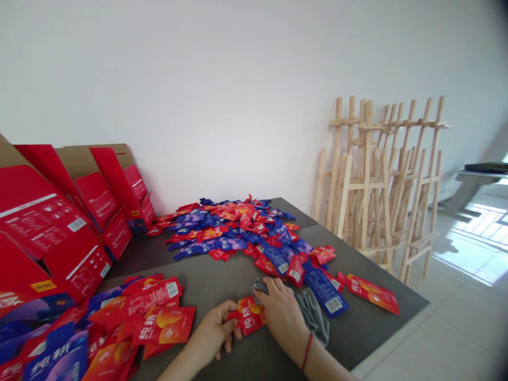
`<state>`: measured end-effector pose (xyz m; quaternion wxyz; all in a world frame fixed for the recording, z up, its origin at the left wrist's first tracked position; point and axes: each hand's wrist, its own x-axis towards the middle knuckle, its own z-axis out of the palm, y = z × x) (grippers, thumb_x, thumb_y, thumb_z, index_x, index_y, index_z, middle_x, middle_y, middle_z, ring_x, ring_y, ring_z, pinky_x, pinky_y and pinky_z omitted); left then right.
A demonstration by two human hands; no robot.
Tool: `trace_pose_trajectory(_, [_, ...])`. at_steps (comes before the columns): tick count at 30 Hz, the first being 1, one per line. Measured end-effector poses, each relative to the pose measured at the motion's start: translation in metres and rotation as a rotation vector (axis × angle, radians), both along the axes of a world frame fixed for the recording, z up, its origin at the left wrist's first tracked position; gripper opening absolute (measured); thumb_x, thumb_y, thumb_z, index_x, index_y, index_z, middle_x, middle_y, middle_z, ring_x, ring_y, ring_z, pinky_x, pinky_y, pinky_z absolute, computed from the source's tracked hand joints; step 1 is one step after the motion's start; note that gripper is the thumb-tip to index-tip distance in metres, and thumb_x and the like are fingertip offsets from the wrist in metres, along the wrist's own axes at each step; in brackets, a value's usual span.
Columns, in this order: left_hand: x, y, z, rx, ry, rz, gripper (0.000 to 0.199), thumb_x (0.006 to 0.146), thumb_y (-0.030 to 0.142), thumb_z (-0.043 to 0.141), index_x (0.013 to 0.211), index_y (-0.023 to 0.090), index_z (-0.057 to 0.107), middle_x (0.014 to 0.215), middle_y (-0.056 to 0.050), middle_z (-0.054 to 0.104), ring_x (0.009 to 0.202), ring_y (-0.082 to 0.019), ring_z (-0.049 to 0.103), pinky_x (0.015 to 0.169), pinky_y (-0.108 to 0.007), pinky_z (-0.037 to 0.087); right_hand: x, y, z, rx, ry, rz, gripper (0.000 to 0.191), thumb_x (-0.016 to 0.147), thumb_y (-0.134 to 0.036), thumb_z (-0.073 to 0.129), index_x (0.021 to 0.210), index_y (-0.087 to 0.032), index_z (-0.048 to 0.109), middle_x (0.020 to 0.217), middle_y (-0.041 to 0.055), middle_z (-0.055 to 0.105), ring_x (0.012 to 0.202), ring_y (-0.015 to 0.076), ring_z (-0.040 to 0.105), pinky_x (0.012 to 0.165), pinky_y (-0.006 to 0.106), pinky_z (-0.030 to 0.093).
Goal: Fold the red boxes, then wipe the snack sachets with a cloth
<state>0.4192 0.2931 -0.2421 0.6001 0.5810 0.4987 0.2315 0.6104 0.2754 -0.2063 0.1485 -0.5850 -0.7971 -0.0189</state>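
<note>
A red pouch with white lettering (pixel 250 316) lies between my hands near the table's front edge. My left hand (pixel 219 329) pinches its narrow left end. Over the pouch's right end, my right hand (pixel 281 312) is closed on a bunched grey cloth (pixel 313 317), which trails to the right under and beside the wrist. A pile of red and blue pouches (pixel 234 227) spreads behind, reaching down the right side. To the left, more pouches (pixel 159 323) are heaped close to my left forearm.
Open red cardboard boxes (pixel 55 233) stand along the left side of the dark table (pixel 222 272). A single red pouch (pixel 373 292) lies near the right edge. Wooden easels (pixel 367 185) lean together beyond the table by the white wall.
</note>
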Motion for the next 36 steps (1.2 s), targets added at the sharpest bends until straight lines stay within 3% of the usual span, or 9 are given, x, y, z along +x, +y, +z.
trace_pose_trajectory(8, [-0.002,0.003,-0.001,-0.042,-0.061,0.038,0.034,0.070,0.041,0.054,0.095,0.019,0.047,0.061,0.004,0.067,0.036,-0.007,0.049,0.029,-0.016,0.028,0.042,-0.015,-0.007,-0.015,-0.012,-0.177,0.049,0.080,-0.003,0.048,0.123,-0.020,0.063,0.129,0.0125,0.056,0.113,0.0286,0.051,0.092,0.039,0.045])
trace_pose_trajectory(11, [-0.002,0.004,-0.001,-0.059,-0.090,0.040,0.036,0.069,0.043,0.056,0.094,0.019,0.047,0.062,0.003,0.067,0.036,-0.008,0.051,0.030,-0.016,0.029,0.038,-0.028,-0.011,-0.023,0.086,0.007,0.057,0.078,-0.003,0.051,0.128,-0.029,0.058,0.135,0.0051,0.053,0.118,0.0247,0.048,0.099,0.035,0.041])
trace_pose_trajectory(14, [-0.002,0.005,-0.002,-0.050,-0.089,0.025,0.037,0.067,0.046,0.056,0.091,0.019,0.046,0.062,0.002,0.067,0.036,-0.008,0.051,0.029,-0.016,0.028,0.025,-0.034,-0.017,-0.060,0.102,0.248,0.045,0.086,-0.010,0.050,0.121,-0.038,0.061,0.135,-0.0016,0.052,0.119,0.0220,0.046,0.100,0.035,0.038])
trace_pose_trajectory(16, [-0.002,0.005,-0.002,-0.042,-0.074,0.019,0.036,0.067,0.047,0.056,0.089,0.020,0.046,0.062,0.003,0.067,0.036,-0.007,0.050,0.028,-0.015,0.028,0.019,-0.035,-0.020,-0.084,0.092,0.281,0.037,0.089,-0.014,0.049,0.114,-0.037,0.065,0.134,-0.0016,0.054,0.119,0.0221,0.047,0.100,0.036,0.037])
trace_pose_trajectory(24, [-0.001,0.002,0.000,-0.002,0.011,0.007,0.022,0.078,0.039,0.046,0.090,0.022,0.042,0.064,0.004,0.064,0.037,-0.008,0.050,0.031,-0.016,0.028,0.036,-0.024,-0.012,-0.087,0.152,-0.084,0.044,0.078,-0.004,0.048,0.108,-0.027,0.070,0.123,0.0053,0.060,0.111,0.0234,0.052,0.095,0.033,0.041])
trace_pose_trajectory(26, [-0.002,0.000,0.005,0.107,0.103,0.009,0.013,0.084,0.033,0.040,0.090,0.022,0.043,0.067,0.004,0.064,0.039,-0.009,0.051,0.034,-0.017,0.031,0.041,-0.021,-0.010,-0.089,0.135,-0.136,0.044,0.077,-0.005,0.048,0.109,-0.024,0.070,0.120,0.0079,0.061,0.110,0.0247,0.053,0.093,0.033,0.043])
trace_pose_trajectory(28, [-0.006,-0.003,0.013,0.354,0.251,-0.020,0.012,0.089,0.026,0.036,0.088,0.022,0.047,0.070,0.004,0.064,0.047,-0.010,0.056,0.044,-0.019,0.038,0.048,-0.018,-0.008,-0.092,0.129,-0.181,0.044,0.077,-0.006,0.048,0.111,-0.022,0.069,0.119,0.0094,0.061,0.109,0.0257,0.054,0.093,0.034,0.044])
trace_pose_trajectory(32, [-0.015,-0.009,0.033,0.944,0.607,-0.289,0.017,0.093,0.018,0.041,0.088,0.022,0.056,0.085,0.001,0.067,0.077,-0.014,0.065,0.068,-0.023,0.044,0.061,-0.016,-0.002,-0.065,0.174,-0.239,0.046,0.080,-0.008,0.046,0.120,-0.019,0.066,0.125,0.0116,0.058,0.114,0.0266,0.053,0.096,0.036,0.044])
trace_pose_trajectory(36, [-0.016,-0.013,0.039,1.127,0.773,-0.520,0.014,0.095,0.021,0.046,0.093,0.022,0.060,0.092,0.000,0.068,0.080,-0.015,0.064,0.070,-0.024,0.044,0.058,-0.023,0.006,-0.016,0.237,-0.182,0.051,0.079,-0.006,0.046,0.124,-0.021,0.063,0.131,0.0103,0.054,0.120,0.0250,0.048,0.101,0.035,0.040])
